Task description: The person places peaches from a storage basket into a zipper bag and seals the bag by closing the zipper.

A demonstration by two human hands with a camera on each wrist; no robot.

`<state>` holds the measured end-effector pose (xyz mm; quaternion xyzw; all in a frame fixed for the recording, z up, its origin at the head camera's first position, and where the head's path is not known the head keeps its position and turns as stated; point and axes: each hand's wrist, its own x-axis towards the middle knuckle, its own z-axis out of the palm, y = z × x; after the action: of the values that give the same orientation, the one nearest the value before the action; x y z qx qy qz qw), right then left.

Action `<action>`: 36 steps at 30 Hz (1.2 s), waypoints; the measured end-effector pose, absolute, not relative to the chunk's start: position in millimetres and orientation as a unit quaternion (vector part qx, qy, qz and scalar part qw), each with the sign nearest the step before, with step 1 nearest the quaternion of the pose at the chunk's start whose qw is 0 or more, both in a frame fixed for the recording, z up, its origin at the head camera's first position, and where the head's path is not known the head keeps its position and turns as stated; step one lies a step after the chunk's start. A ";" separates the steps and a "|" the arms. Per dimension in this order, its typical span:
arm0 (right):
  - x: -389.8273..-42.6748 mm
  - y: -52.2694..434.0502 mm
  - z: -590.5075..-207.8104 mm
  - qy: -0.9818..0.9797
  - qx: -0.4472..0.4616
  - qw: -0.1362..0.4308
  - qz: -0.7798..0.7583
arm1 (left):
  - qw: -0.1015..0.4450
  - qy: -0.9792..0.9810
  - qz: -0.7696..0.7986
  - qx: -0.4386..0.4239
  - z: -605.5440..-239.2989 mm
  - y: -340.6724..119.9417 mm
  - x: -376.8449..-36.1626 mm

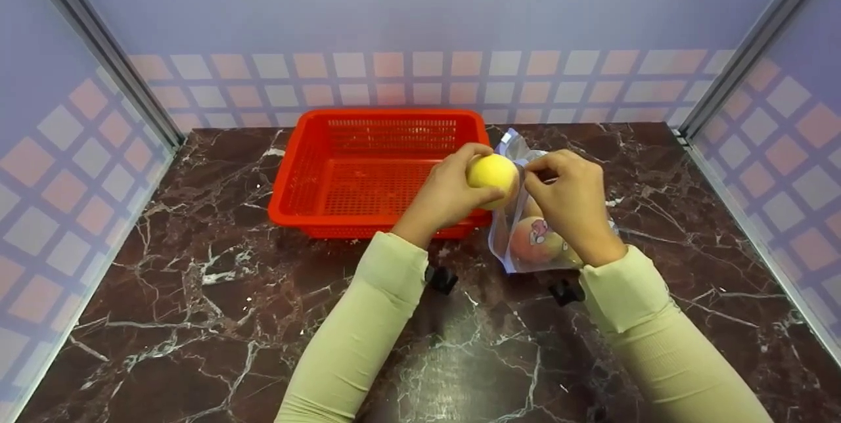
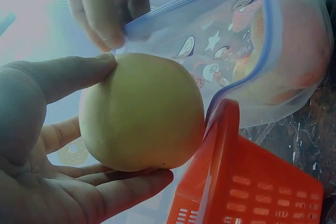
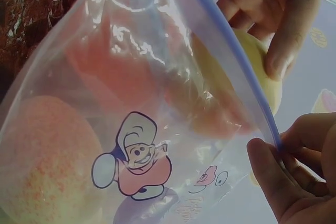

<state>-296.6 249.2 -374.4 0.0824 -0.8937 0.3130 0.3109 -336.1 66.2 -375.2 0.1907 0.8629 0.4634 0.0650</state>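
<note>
— Head view first: what is each hand doing?
— The left hand [image 1: 447, 196] is gripping a yellow fruit [image 1: 492, 172] with curled fingers, holding it over the right rim of the red basket [image 1: 315, 147], just beside the mouth of a clear zip bag [image 1: 525, 239]. The right hand [image 1: 570, 203] is pinching the bag's top edge. The bag is lying on the dark marble worktop [image 1: 197, 291], its long axis running from near the person up toward the back wall, mouth pointing away. The right hand is covering much of it, though a reddish fruit [image 1: 533, 239] is showing through.

— And the left wrist view?
— The yellow fruit [image 2: 142, 111] is sitting between thumb and fingers [image 2: 126, 187], touching the basket's rim [image 2: 220, 129]. The bag's blue zip edge [image 2: 265, 35] is running beside it. Fruit inside is looking blurred and hazy.

— Right wrist view?
— The right thumb and fingers [image 3: 268, 177] are clamping the blue zip strip [image 3: 247, 77]. The printed cartoon figure [image 3: 137, 156] is standing upright on the film. An orange-red fruit [image 3: 47, 156] is being cut off at the lower left; the yellow fruit [image 3: 262, 61] is mostly hidden behind the bag.
</note>
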 end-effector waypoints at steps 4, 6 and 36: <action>-296.9 250.0 -373.9 -0.891 0.083 0.315 0.315 | 0.058 0.865 0.458 0.198 -377.8 69.6 -336.2; -297.2 250.1 -373.2 -0.891 0.081 0.317 0.315 | 0.052 0.864 0.458 0.202 -379.1 71.4 -336.8; -302.1 260.3 -361.7 -0.883 0.051 0.319 0.340 | 0.046 0.853 0.476 0.210 -390.2 79.4 -358.6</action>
<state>-302.1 260.3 -361.7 0.0515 -0.8830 0.3403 0.3191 -358.6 79.4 -390.2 0.2103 0.8529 0.4756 0.0458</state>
